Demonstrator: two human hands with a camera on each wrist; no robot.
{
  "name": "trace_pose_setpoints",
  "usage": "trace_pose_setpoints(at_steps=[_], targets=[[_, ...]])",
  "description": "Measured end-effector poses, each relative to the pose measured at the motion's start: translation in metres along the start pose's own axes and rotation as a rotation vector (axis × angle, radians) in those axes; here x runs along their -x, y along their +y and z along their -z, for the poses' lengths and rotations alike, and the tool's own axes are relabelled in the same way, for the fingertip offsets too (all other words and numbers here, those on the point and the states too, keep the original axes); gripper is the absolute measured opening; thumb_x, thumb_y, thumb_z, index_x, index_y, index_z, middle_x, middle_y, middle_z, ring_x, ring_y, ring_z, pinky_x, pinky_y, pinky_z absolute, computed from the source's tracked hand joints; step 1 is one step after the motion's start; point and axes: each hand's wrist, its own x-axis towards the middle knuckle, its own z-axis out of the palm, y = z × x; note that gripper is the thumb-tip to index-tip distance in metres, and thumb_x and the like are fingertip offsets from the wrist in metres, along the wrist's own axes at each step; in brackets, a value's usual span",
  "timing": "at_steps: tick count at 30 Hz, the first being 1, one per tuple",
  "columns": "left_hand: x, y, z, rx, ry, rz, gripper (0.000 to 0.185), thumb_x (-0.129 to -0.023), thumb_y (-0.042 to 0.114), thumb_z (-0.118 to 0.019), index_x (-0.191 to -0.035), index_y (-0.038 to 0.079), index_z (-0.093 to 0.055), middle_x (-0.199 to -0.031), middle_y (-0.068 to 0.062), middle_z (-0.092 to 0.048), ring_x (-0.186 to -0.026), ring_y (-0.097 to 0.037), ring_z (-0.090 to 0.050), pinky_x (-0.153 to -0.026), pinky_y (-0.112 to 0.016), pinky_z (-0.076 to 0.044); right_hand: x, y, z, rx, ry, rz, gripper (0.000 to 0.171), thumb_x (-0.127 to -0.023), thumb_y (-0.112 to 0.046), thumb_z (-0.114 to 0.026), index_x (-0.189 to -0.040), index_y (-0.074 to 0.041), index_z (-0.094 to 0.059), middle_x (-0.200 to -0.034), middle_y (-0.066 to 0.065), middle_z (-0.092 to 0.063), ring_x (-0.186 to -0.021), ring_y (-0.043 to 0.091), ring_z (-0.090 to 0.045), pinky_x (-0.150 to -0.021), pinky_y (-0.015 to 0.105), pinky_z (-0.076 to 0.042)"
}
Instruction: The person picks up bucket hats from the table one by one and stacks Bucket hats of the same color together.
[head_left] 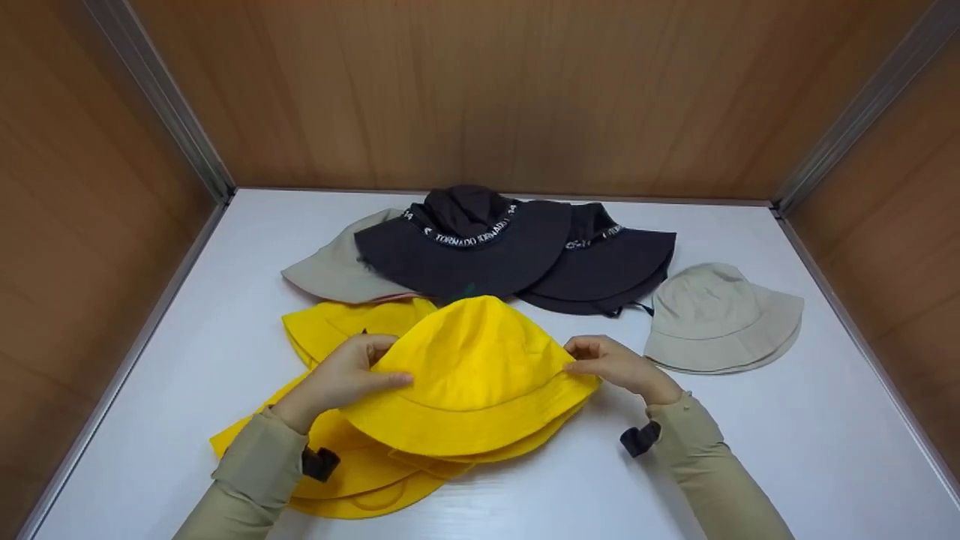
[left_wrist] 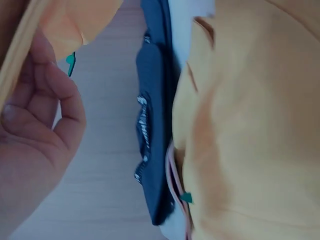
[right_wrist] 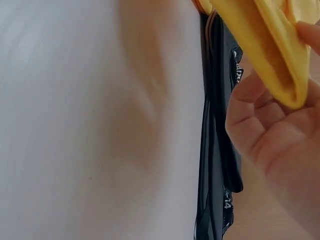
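Note:
Both hands hold up a yellow bucket hat (head_left: 480, 367) by its two sides, its crown toward the back and its brim toward the person. At the left side, the left hand (head_left: 349, 375) pinches it with the thumb on top and the fingers behind. The right hand (head_left: 619, 364) pinches the brim's right end the same way. In the right wrist view, the folded brim edge (right_wrist: 280, 65) sits between the right thumb and curled fingers. More yellow hats (head_left: 352, 465) lie beneath and to the left, partly hidden by the held hat and the left arm.
Two black hats (head_left: 480, 270) with white lettering overlap at the back. A beige hat (head_left: 337, 262) lies partly under them on the left, and another beige hat (head_left: 712, 315) lies at the right. Wooden panels (head_left: 510, 97) wall the white table (head_left: 840, 450) at the back and sides.

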Motion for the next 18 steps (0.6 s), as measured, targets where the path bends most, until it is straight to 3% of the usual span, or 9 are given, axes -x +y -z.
trace_pose_setpoints(at_steps=[6,13,18], targets=[[0.009,-0.010,0.015,-0.107,0.097,0.122,0.037,-0.087,0.030,-0.068,-0.106,-0.001,-0.064,-0.083,-0.006,-0.068,-0.066,-0.013,-0.062,-0.064,-0.026,-0.053,-0.002,-0.011,-0.008,0.040,-0.019,0.030,0.022,-0.093,-0.016,-0.059,-0.104,0.003,-0.060,-0.095,0.000,-0.060,-0.083,0.011,-0.053,-0.077,0.020,-0.045],[0.022,-0.012,0.031,-0.179,0.111,0.188,0.035,-0.088,0.032,-0.067,-0.103,0.000,-0.064,-0.077,-0.002,-0.064,-0.065,-0.014,-0.057,-0.062,-0.026,-0.049,-0.009,-0.026,-0.022,0.071,-0.031,0.058,0.020,-0.093,-0.015,-0.059,-0.105,0.001,-0.061,-0.095,0.000,-0.059,-0.085,0.013,-0.053,-0.077,0.021,-0.044],[0.032,-0.013,0.043,-0.230,0.134,0.272,0.036,-0.088,0.034,-0.067,-0.101,0.001,-0.063,-0.072,0.001,-0.058,-0.064,-0.014,-0.054,-0.059,-0.025,-0.046,-0.019,-0.036,-0.035,0.081,-0.035,0.065,0.019,-0.092,-0.014,-0.060,-0.105,0.000,-0.062,-0.093,-0.001,-0.059,-0.084,0.014,-0.052,-0.076,0.021,-0.045]])
